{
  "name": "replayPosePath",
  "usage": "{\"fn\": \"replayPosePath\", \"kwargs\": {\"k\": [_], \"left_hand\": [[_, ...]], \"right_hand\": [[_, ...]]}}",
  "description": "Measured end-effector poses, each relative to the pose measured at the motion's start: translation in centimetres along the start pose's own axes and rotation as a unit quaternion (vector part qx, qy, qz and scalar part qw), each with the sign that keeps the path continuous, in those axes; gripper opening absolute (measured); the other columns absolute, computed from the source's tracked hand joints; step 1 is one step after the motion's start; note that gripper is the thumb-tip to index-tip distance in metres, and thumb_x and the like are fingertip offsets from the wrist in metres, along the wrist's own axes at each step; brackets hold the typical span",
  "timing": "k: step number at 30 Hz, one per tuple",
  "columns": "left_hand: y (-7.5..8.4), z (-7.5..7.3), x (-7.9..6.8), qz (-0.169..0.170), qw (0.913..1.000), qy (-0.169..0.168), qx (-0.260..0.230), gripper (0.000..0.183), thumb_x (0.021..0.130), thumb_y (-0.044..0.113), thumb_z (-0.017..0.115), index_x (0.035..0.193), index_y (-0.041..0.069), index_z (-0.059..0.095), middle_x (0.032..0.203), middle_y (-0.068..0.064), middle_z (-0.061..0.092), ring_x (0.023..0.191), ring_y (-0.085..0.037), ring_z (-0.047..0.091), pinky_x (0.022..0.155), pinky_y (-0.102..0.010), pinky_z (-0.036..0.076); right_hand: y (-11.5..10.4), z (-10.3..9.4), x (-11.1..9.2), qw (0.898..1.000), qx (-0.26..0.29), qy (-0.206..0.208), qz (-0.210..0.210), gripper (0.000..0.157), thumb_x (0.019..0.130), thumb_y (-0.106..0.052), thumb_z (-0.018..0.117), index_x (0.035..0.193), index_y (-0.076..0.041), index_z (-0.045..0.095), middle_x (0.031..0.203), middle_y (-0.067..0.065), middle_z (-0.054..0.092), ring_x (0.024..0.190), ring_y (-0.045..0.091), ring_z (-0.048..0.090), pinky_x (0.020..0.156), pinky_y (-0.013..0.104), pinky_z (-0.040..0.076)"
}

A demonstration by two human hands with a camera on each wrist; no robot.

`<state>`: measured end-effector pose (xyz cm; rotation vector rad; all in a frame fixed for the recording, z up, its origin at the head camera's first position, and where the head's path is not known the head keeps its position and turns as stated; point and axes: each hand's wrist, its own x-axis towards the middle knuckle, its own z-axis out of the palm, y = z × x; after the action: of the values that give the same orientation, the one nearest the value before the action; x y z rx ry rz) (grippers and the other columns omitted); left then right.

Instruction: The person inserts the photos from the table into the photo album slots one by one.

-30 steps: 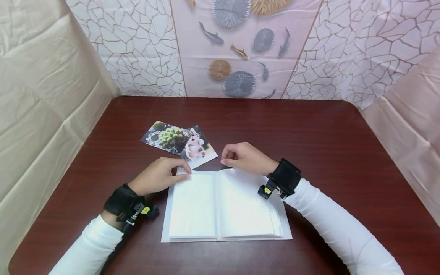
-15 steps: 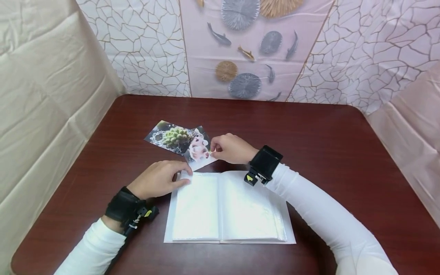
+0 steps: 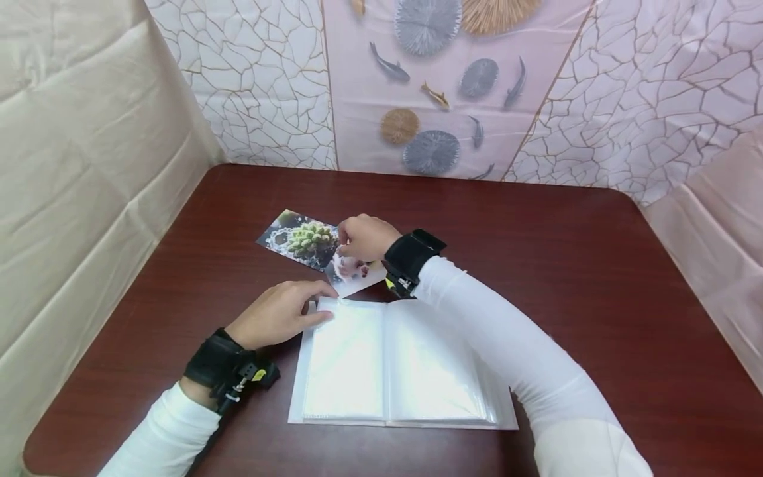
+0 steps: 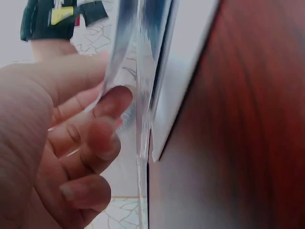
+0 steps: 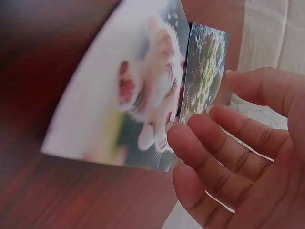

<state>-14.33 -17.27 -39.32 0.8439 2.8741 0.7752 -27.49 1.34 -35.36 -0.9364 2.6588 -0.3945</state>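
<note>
Cat photo (image 3: 357,286): lying on the tabletop (image 3: 572,265) just beyond the spread album (image 3: 296,404), overlapping the plant photo (image 3: 301,240). Right hand (image 3: 369,237): above the cat photo, fingers loosely bent, thumb apart, nothing gripped that I can see. Left hand (image 3: 277,315): fingers and thumb pinching the left page (image 3: 346,364) near its upper outer corner.

Hazards, in my judgement: the thin photo may slide rather than lift, for want of an edge to catch; the overlap could drag the plant photo along; a hard tug could crease the page or shift the album.

Markings: yellow tag (image 3: 259,375) on the left wrist camera (image 3: 272,376), too small to read; no lettering legible on album or photos.
</note>
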Motion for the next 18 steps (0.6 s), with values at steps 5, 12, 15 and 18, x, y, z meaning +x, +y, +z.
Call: {"fn": "replayPosePath", "kwargs": {"k": [5, 12, 15, 18], "left_hand": [[0.3, 0.1, 0.1, -0.015, 0.9998, -0.003, -0.009, 0.035, 0.085, 0.034, 0.071, 0.117, 0.022, 0.066, 0.099, 0.011, 0.066, 0.075, -0.008, 0.052, 0.065, -0.027, 0.046], [0.5, 0.2, 0.3, -0.008, 0.9999, -0.001, -0.009, 0.034, 0.084, 0.034, 0.072, 0.116, 0.023, 0.067, 0.099, 0.011, 0.067, 0.077, -0.009, 0.054, 0.065, -0.027, 0.047], [0.5, 0.3, 0.2, -0.009, 0.9999, -0.002, -0.004, 0.035, 0.083, 0.033, 0.073, 0.115, 0.022, 0.067, 0.101, 0.01, 0.067, 0.079, -0.009, 0.055, 0.067, -0.026, 0.048], [0.5, 0.4, 0.0, -0.013, 0.9999, 0.0, 0.0, 0.035, 0.082, 0.033, 0.074, 0.114, 0.021, 0.067, 0.101, 0.01, 0.067, 0.08, -0.008, 0.055, 0.068, -0.026, 0.048]], "right_hand": [[-1.3, 0.0, 1.9, 0.999, -0.045, -0.011, 0.016, 0.026, 0.091, -0.036, 0.063, 0.103, -0.013, 0.063, 0.094, -0.002, 0.064, 0.082, 0.013, 0.058, 0.07, 0.03, 0.046], [-2.8, 0.3, 4.0, 0.993, -0.11, -0.002, 0.037, 0.056, 0.089, -0.046, 0.061, 0.132, -0.011, 0.054, 0.124, 0.004, 0.06, 0.112, 0.018, 0.055, 0.087, 0.035, 0.048], [-3.2, 0.8, 4.9, 0.991, -0.125, 0.007, 0.044, 0.069, 0.086, -0.054, 0.062, 0.139, -0.012, 0.048, 0.137, 0.007, 0.051, 0.124, 0.022, 0.047, 0.095, 0.038, 0.045], [-3.8, 1.1, 5.3, 0.99, -0.131, 0.005, 0.052, 0.076, 0.084, -0.06, 0.06, 0.142, -0.012, 0.045, 0.142, 0.008, 0.046, 0.129, 0.024, 0.041, 0.101, 0.039, 0.04]]}}
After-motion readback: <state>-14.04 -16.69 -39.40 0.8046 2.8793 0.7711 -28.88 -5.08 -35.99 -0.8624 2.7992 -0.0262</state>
